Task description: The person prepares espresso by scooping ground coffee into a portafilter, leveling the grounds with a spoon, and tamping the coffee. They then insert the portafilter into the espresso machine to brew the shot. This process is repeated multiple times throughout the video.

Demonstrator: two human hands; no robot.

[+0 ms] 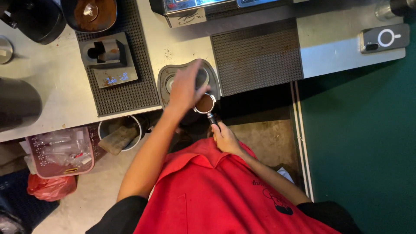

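Brown grounds are filling the portafilter (205,104) that I am steadying just off the tamping mat (167,73) — my right hand (225,138) clamped on its handle, my left hand (185,86) fingers together above the basket — levelling evenly, keeping it flat.

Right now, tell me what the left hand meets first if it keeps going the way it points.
The left hand points up-right; first in line is likely the dark round tamper on the tamping mat, though depth is unclear.
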